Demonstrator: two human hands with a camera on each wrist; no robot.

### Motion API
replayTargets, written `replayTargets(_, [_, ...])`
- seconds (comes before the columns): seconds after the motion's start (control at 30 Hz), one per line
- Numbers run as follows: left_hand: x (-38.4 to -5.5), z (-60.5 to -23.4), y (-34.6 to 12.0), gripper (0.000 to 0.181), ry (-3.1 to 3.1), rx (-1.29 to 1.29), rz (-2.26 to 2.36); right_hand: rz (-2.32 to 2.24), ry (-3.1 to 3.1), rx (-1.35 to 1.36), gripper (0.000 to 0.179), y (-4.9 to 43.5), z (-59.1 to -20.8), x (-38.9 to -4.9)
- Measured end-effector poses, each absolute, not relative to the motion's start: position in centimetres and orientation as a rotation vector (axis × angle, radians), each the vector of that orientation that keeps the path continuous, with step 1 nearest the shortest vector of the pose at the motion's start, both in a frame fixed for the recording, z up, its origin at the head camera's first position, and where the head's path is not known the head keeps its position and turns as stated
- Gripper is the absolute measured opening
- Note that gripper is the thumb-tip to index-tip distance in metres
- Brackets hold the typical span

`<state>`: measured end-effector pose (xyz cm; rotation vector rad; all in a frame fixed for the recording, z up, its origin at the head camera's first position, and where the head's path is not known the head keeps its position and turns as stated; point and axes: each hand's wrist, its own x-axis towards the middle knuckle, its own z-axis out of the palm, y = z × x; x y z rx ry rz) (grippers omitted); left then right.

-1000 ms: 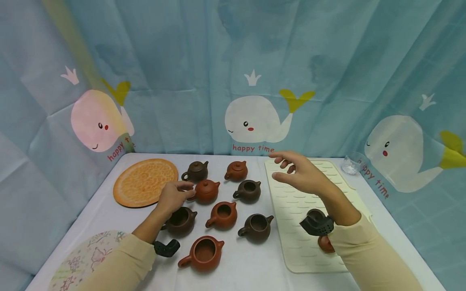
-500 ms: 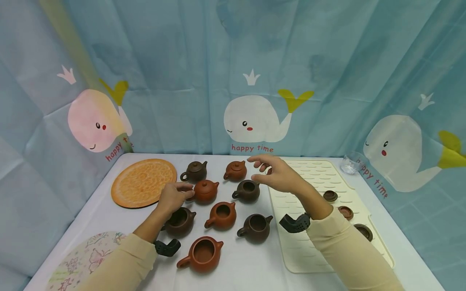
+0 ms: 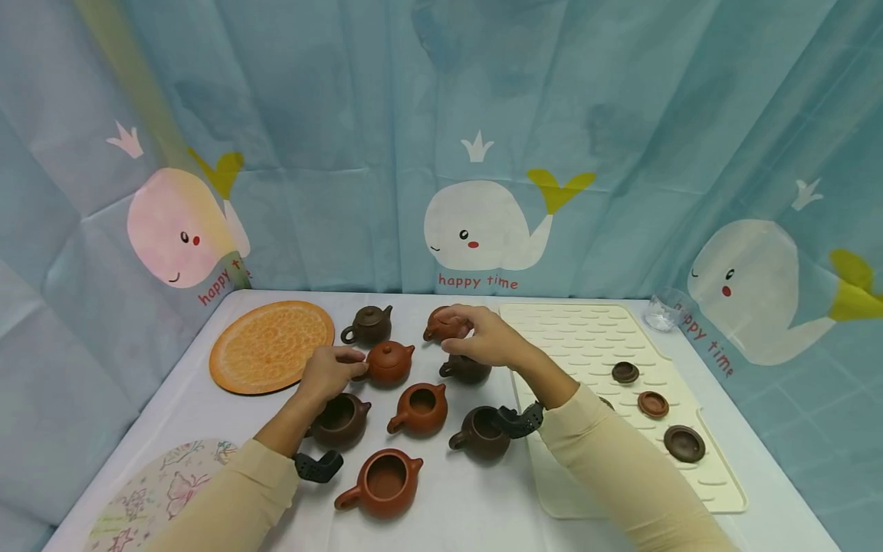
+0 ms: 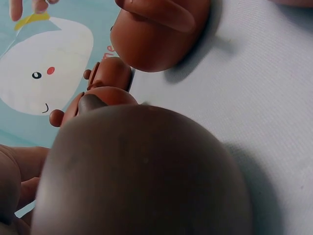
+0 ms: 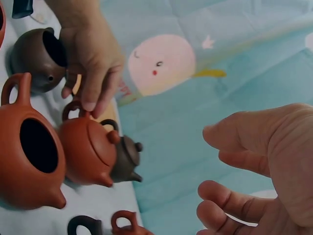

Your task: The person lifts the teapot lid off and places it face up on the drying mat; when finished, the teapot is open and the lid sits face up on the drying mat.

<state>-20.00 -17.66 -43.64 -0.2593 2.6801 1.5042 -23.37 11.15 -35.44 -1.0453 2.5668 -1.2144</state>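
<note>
My left hand (image 3: 329,376) pinches the handle of a reddish-brown lidded teapot (image 3: 391,364), which stands on the white table. The right wrist view shows those fingers at the teapot's handle (image 5: 73,108). My right hand (image 3: 483,336) hovers with nothing in its loosely bent fingers. It partly covers a smaller red lidded teapot (image 3: 436,328) at the back and a dark lidless teapot (image 3: 467,372). A dark lidded teapot (image 3: 369,326) stands at the back left. Close to the left wrist camera, a brown lidless teapot (image 4: 146,171) fills much of that view.
Several lids, one a reddish lid (image 3: 652,404), lie on the cream mat (image 3: 579,330) at right. Lidless teapots, including a red one (image 3: 388,483), stand in front. An orange round board (image 3: 272,349), a patterned round mat (image 3: 155,498) and a clear cup (image 3: 665,310) lie around.
My right hand has moved left, from over the cream mat to above the teapots, uncovering the lids. My left hand has stayed at the red teapot's handle.
</note>
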Motion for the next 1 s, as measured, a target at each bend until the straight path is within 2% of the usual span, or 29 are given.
replayTargets(0.27, [-20.2,-43.7,-17.8,0.012,2.685,-0.276,1.466,-1.225,2.52,-0.953,0.036,8.6,-37.2,-24.1])
replayTargets(1.0, [-20.3,-43.7,-17.7,0.012,2.688,-0.29,1.44,-0.995,2.618,-0.882,0.034,3.8,-39.3,-25.3])
